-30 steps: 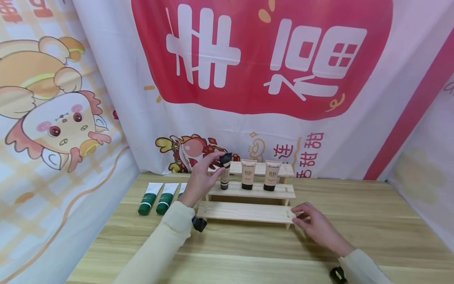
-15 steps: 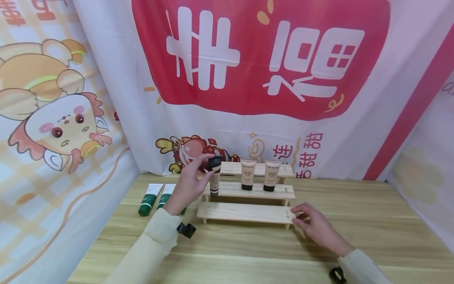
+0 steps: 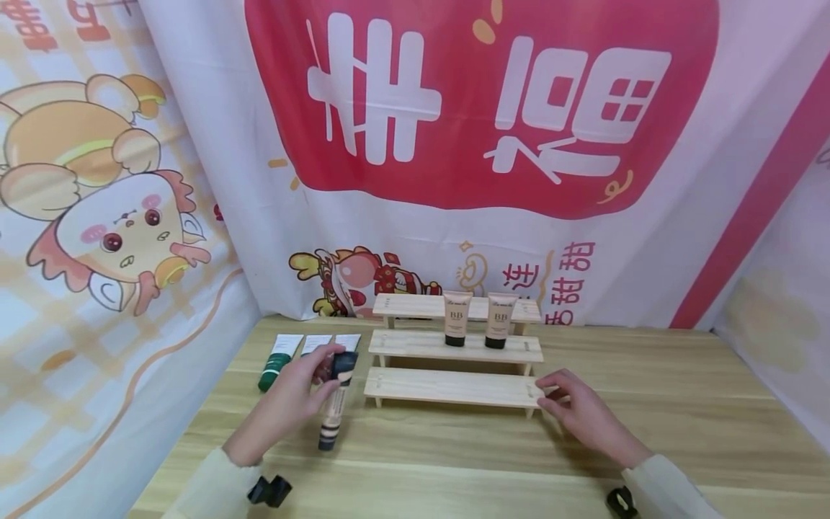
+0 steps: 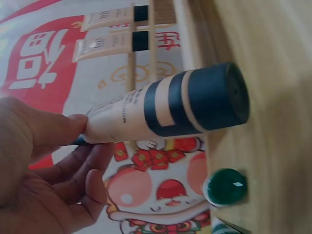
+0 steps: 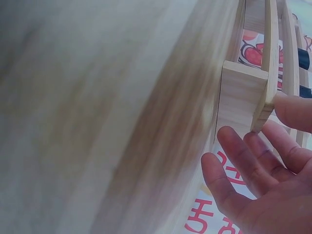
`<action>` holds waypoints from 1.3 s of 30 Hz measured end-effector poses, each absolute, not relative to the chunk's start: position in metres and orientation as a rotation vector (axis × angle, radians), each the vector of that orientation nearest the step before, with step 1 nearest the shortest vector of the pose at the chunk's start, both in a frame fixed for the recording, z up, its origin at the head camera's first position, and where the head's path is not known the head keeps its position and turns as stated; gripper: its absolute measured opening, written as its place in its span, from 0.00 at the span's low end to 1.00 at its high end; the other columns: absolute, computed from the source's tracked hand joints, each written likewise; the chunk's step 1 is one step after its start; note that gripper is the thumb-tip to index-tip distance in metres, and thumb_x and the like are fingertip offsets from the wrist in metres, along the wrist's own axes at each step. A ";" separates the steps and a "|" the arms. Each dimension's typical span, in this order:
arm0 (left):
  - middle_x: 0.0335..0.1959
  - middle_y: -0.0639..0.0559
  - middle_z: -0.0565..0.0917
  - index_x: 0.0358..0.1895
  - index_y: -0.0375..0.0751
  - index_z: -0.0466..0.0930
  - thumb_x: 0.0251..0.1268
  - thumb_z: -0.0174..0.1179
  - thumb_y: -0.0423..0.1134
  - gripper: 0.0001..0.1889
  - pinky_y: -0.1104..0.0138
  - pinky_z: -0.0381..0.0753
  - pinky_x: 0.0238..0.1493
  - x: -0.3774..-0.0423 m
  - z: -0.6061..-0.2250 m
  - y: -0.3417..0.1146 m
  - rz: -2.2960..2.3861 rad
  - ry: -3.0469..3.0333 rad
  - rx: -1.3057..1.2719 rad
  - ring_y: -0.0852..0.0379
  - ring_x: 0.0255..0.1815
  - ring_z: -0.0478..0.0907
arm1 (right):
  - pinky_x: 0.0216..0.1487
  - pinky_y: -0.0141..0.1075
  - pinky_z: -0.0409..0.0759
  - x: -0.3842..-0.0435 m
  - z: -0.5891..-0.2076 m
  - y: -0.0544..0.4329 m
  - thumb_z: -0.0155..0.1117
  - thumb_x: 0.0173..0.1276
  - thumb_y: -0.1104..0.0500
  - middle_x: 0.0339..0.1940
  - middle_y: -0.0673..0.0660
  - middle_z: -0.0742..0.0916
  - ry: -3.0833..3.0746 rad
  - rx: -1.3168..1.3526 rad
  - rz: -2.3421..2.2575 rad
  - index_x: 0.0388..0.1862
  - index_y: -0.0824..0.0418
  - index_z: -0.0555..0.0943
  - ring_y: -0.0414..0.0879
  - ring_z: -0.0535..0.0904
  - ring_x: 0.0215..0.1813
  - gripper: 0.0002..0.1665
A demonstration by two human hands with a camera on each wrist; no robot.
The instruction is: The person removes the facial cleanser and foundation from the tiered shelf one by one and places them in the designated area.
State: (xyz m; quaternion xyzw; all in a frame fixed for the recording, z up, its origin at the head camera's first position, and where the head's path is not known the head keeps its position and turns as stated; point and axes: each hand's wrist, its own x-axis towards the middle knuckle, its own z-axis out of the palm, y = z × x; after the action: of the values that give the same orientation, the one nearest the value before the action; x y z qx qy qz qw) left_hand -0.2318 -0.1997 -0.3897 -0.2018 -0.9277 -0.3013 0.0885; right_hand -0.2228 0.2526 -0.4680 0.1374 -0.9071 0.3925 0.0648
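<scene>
My left hand (image 3: 288,396) pinches a beige cosmetic tube (image 3: 333,412) with black ends and dark bands. It hangs slightly tilted over the table, left of the tiered wooden stand (image 3: 447,386). In the left wrist view, thumb and fingers grip the tube (image 4: 131,112) at its far end, with its dark cap towards the camera. My right hand (image 3: 580,411) holds the right end of the stand's lowest board. From the right wrist, the thumb lies over the board's edge and fingers sit below. Two beige BB cream tubes (image 3: 457,321) stand upright on the middle tier.
Several white-and-green tubes (image 3: 277,362) lie at the table's left, partly behind my left hand. A white printed cloth (image 3: 363,216) hangs behind the wooden table (image 3: 648,382), with more cloth (image 3: 117,288) along the left side.
The left hand has taken the black-ended tube off the middle tier and carried it left and towards me, tilting it. My right hand stays at the stand's end.
</scene>
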 end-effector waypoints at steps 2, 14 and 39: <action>0.34 0.54 0.78 0.61 0.42 0.70 0.55 0.65 0.26 0.28 0.67 0.79 0.35 -0.232 -0.398 -0.206 -0.910 -2.826 -0.570 0.62 0.33 0.75 | 0.41 0.34 0.80 -0.223 -0.468 0.253 0.65 0.63 0.66 0.44 0.56 0.80 -2.743 0.409 1.184 0.47 0.63 0.78 0.48 0.80 0.42 0.13; 0.30 0.54 0.77 0.60 0.39 0.68 0.57 0.63 0.26 0.26 0.66 0.76 0.31 -0.237 -0.437 -0.225 -1.008 -3.022 -0.382 0.61 0.29 0.74 | 0.41 0.34 0.80 -0.223 -0.468 0.254 0.65 0.63 0.66 0.44 0.55 0.80 -2.752 0.398 1.188 0.47 0.63 0.79 0.49 0.80 0.42 0.12; 0.23 0.53 0.74 0.61 0.36 0.65 0.56 0.68 0.40 0.31 0.64 0.71 0.22 -0.229 -0.450 -0.223 -0.825 -3.177 -0.158 0.57 0.21 0.71 | 0.41 0.34 0.80 -0.224 -0.469 0.254 0.65 0.63 0.66 0.44 0.55 0.79 -2.746 0.400 1.195 0.46 0.62 0.79 0.48 0.80 0.42 0.12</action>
State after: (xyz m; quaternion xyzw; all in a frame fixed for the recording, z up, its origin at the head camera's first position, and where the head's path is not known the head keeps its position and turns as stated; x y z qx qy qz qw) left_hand -0.2287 -0.2232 -0.4500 -0.0479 -0.9642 -0.2505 -0.0724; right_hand -0.2240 0.2539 -0.4689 0.1323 -0.9071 0.3949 0.0601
